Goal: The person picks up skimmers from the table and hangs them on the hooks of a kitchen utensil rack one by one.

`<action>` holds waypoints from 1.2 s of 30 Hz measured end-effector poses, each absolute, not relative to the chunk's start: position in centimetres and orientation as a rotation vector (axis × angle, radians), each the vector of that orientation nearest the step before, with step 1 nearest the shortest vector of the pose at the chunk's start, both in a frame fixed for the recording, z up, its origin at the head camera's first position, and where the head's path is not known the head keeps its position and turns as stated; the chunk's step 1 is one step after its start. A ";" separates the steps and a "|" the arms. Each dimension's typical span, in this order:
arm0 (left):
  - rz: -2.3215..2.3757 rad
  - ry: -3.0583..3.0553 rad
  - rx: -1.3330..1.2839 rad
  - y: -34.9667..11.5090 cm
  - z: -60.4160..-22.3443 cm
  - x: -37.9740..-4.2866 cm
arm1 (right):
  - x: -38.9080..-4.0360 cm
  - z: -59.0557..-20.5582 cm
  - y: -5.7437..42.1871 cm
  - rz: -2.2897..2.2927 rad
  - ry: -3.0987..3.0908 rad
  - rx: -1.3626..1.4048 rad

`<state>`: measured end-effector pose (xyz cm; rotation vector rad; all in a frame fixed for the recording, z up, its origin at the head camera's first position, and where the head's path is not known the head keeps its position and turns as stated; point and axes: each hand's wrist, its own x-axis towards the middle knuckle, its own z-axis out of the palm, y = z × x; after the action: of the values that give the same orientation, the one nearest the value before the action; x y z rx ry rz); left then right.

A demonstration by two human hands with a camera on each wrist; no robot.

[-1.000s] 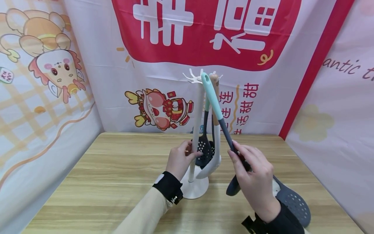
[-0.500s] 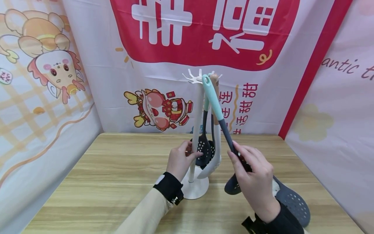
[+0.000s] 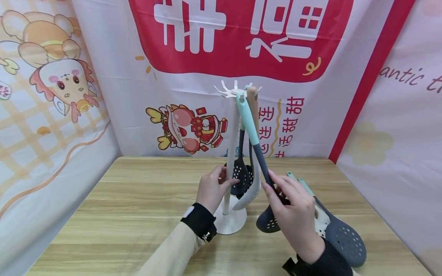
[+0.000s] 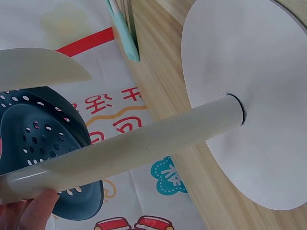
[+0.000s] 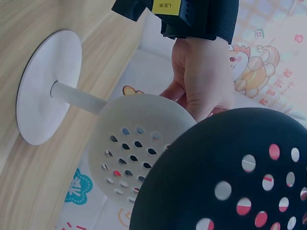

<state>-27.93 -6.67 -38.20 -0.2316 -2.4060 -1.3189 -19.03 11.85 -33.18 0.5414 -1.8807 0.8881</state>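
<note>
In the head view my left hand (image 3: 214,188) grips the white pole (image 3: 232,153) of a utensil stand, thumb and fingers around it. My right hand (image 3: 293,207) pinches the dark shaft of a skimmer with a teal handle (image 3: 249,122). The handle's end overlaps the stand's hooks (image 3: 235,92); its holed head (image 5: 225,182) fills the lower right wrist view. On the stand hang a white skimmer (image 5: 134,148) with a wood-coloured handle and dark skimmers (image 3: 240,177) behind it. The left wrist view shows my fingers (image 4: 38,211) at the pole.
Right of my right hand, a dark perforated utensil (image 3: 345,241) lies on the wooden table (image 3: 138,214), beside a white perforated one (image 3: 322,221) and teal handle ends (image 3: 305,186). The stand's round white base (image 3: 230,224) rests on the table. A printed cloth (image 3: 121,115) rises behind.
My right hand has moved a little left, and the skimmer's teal handle end has come down and left at the hooks. My left hand has stayed on the pole.
</note>
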 end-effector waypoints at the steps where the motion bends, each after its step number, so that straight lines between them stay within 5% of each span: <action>1: -1.317 -2.406 -0.231 -6.7 -38.2 -28.0 | -19.1 -33.3 11.8 0.892 -1.877 0.549; 36: -1.233 -2.355 -0.298 -6.8 -38.5 -27.9 | -21.9 -36.2 9.4 0.782 -1.888 0.683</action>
<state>-27.93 -6.78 -38.46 -0.2983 -2.3555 -1.2330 -21.88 9.42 -36.20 0.6831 -1.8878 0.7821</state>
